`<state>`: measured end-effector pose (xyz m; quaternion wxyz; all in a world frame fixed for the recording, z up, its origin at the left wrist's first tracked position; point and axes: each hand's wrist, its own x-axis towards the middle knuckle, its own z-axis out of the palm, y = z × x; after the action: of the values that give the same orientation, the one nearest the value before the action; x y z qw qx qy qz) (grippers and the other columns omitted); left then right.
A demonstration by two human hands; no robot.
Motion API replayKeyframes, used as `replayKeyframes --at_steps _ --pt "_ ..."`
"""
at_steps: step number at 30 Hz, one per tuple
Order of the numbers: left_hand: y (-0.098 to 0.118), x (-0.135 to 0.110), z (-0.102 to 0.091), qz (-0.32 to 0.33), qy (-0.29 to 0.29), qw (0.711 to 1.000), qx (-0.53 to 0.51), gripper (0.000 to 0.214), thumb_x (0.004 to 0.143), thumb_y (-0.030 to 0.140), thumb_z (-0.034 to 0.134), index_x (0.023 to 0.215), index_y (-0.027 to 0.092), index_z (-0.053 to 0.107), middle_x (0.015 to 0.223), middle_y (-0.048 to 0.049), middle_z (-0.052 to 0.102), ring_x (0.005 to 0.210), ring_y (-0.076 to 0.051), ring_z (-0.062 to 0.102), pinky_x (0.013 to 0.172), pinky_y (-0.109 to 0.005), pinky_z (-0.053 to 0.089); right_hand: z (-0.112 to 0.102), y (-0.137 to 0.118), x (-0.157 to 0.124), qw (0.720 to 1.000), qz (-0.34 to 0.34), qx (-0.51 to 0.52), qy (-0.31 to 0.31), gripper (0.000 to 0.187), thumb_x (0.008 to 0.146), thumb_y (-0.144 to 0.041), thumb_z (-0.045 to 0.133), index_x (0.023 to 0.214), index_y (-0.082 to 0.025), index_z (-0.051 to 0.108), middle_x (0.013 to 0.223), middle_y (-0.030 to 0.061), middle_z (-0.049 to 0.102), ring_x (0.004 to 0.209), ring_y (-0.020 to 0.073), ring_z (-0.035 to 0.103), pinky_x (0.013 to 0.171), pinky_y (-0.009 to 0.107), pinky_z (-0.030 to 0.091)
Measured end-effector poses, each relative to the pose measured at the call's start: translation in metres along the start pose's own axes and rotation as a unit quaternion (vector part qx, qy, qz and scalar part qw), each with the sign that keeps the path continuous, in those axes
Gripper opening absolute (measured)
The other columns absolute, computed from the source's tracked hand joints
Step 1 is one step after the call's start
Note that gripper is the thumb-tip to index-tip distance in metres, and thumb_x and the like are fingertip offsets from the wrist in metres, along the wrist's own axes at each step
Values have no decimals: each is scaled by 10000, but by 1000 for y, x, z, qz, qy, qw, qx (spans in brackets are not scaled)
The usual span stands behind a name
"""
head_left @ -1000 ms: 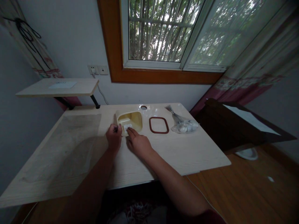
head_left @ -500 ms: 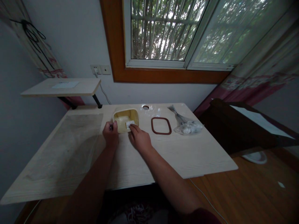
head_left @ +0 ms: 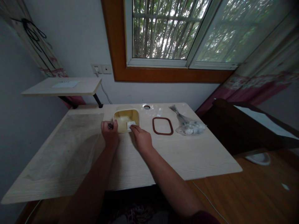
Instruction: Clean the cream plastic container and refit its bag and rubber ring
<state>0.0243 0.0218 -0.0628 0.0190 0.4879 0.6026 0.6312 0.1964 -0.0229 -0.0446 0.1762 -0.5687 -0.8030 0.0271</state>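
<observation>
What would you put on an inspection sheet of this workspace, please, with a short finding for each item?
Surface: pale table, wood-grained, a thin translucent sheet at left.
Things in use: yellowish tub, open side up; white piece at its near right corner.
Clutter: brown frame and plastic bag, right of the tub.
Hands: left hand curled around a small dark item, thumb at the tub; right hand with fingertips at the white piece, grip unclear.
Cables: black coil at left; pale cords by the sockets and on the floor.
Surroundings: window, raised shelf, curtains.
</observation>
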Motion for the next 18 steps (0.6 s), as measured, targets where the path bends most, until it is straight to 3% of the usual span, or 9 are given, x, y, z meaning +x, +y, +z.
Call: replayKeyframes --at_steps 9,14,18 --pt "3 1 -2 -38 -37 998 -23 251 834 280 643 691 204 452 706 36 434 650 -124 416 648 -266 356 0 2 -1 1000 13 -2 -7 441 1003 -222 393 1422 -289 513 1491 12 520 1117 177 655 921 291 532" --pt "3 8 -6 -130 -123 978 -108 258 784 338 690 723 209 475 650 51 425 583 -114 391 576 -250 341 -2 3 0 999 32 -13 -23 469 990 -201 400 1439 -301 493 1509 15 498 1128 174 653 936 298 533" --pt "1 15 -10 -162 -167 957 -170 298 691 337 767 768 207 510 665 50 459 587 -107 414 554 -235 342 -3 5 1 999 42 -18 -22 484 977 -183 406 1436 -306 495 1511 10 496 1124 174 657 926 297 538"
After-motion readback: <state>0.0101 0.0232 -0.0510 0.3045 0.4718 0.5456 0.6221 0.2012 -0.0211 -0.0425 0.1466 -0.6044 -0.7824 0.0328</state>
